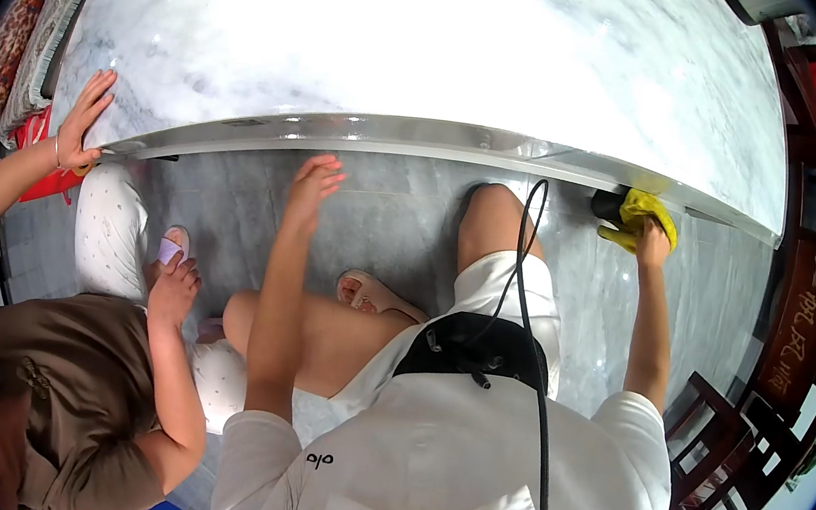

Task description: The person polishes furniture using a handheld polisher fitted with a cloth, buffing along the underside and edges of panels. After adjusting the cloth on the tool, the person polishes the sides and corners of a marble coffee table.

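Note:
My right hand (653, 243) is closed on a yellow cloth (650, 207), just under the edge of the marble-topped table (429, 66). The cloth lies against a dark, rounded part (607, 205) below the tabletop, perhaps a table leg; most of it is hidden. Nearer the middle, my left hand (316, 182) hangs in front of the table's shiny edge with its fingers loosely apart and nothing in it. I am crouched low, and a black cable (530, 289) runs down past my waist pouch (478, 349).
A co-worker in a brown top (61, 387) crouches on my left, one hand (90, 113) on the table corner. Dark wooden furniture (787, 329) stands at the right. A red bag (49, 179) and a patterned seat (52, 23) are at the left.

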The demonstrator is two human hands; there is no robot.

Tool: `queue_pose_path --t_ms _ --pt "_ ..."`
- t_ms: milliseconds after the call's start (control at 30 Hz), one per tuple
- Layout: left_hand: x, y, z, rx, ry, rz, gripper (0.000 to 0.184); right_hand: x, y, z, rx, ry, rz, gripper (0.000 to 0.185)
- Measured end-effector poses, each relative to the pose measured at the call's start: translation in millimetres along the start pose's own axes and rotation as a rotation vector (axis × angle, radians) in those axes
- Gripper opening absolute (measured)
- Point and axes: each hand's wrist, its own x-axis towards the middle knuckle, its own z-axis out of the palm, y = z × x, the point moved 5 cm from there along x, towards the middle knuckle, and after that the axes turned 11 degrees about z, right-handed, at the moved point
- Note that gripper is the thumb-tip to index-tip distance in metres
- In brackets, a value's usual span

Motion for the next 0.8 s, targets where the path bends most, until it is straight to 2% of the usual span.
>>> queue_pose_path --t_ms 33,67,167,233,300,367,433,467,500,567,600,667,800 --pt "-0.3 0.2 -0.9 0.007 0.008 0.004 0.024 -0.1 8.2 0.4 -0.001 0.002 0.063 0.018" --pt "-1.0 -0.1 -1.5 0.014 0.014 0.007 0.024 1.1 16.6 6.9 -0.047 -0.096 0.125 0.02" --pt "0.8 -4.3 -1.5 0.035 0.001 -0.005 0.022 -0.8 25.6 2.9 -0.075 -0.089 0.089 0.021" --pt "2.6 -7.7 -2.2 0.026 -0.018 -0.005 0.022 0.4 53.3 14.8 -0.194 -0.1 0.205 0.026" --pt "3.8 -8.7 -1.4 0.018 -0.033 -0.003 0.023 6.2 82.3 17.4 -0.09 -0.206 0.454 0.026" --pt "2.3 -7.5 -0.6 0.037 -0.03 -0.003 0.023 5.2 92.0 17.4 -0.107 -0.194 0.415 0.028" --pt "0.4 -9.3 1.0 0.039 -0.018 -0.003 0.023 4.5 91.7 6.6 -0.144 -0.167 0.283 0.031" --pt "0.4 -9.3 1.5 0.045 -0.002 0.005 0.024 2.1 95.5 7.5 -0.21 -0.286 0.3 0.033" --pt "1.1 -8.1 3.5 0.043 -0.006 0.007 0.024 1.4 101.1 10.9 -0.212 -0.283 0.303 0.033" --pt "1.8 -6.9 5.4 0.106 -0.027 -0.005 0.023 -5.4 120.2 21.7 -0.061 -0.299 0.57 0.039" --pt "1.4 -6.7 6.1 0.108 -0.027 -0.008 0.023 -6.3 120.5 24.2 -0.06 -0.302 0.571 0.039" --pt "0.4 -5.4 10.0 0.095 -0.063 0.033 0.023 -5.5 117.7 19.5 0.089 -0.052 0.507 0.047" --pt "2.6 -9.6 12.8 0.095 -0.077 0.037 0.023 -1.4 120.0 36.7 0.234 0.048 0.495 0.049"
